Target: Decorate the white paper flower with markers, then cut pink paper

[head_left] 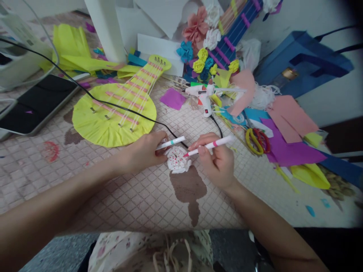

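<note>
A white crumpled-paper flower dotted with red spots lies on the patterned tablecloth in front of me. My left hand is closed at its left edge, with a white marker bearing a green band between the fingers. Those fingertips also touch the flower's rim. In my right hand is a white marker with a pink band, gripped like a pen, its pink tip at the flower's right side. Just behind my left hand lies a yellow paper-covered toy guitar with white strings and pink strips.
A white hot glue gun lies behind the flower, and a black cord crosses the guitar. Scissors and coloured paper lie to the right. A blue bag stands behind, a tablet lies left.
</note>
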The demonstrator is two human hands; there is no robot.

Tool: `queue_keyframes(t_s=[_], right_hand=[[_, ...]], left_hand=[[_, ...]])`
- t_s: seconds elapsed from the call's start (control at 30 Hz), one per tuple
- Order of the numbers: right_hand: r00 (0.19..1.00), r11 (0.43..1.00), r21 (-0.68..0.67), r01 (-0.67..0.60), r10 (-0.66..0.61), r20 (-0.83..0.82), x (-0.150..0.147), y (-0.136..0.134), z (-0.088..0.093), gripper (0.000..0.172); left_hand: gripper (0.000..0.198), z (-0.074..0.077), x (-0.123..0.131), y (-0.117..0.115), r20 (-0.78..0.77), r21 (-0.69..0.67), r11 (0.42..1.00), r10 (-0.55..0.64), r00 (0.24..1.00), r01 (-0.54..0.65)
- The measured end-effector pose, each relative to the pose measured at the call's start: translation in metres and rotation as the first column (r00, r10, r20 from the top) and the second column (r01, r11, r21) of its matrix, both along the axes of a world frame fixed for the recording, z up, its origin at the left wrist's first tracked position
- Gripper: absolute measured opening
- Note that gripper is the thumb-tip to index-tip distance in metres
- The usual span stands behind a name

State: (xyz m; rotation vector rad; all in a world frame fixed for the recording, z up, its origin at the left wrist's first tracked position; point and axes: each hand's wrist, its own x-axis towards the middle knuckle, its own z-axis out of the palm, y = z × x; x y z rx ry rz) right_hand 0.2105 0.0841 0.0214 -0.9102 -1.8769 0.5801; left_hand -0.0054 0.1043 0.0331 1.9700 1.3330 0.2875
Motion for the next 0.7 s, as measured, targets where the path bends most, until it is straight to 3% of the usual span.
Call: queue_keyframes(t_s=[0.2,0.7], right_hand=[[0.996,0.998,0.055,0.039,-0.035,-0.079,-0.0005,0.0007,-0.0002,0.010],[1.000,1.000,0.008,0.006,-0.006,-0.021,-0.0024,0.0027,-0.0063,0.010]], left_hand=[[0.014,-0.0001,0.0003,-0.0005,-0.008,0.007,1.000,-0.006,1.000,0.006],[0.014,-0.0014,-0.0003,0.0005,-0.002,0.017,1.000,-0.009,1.000,0.009]])
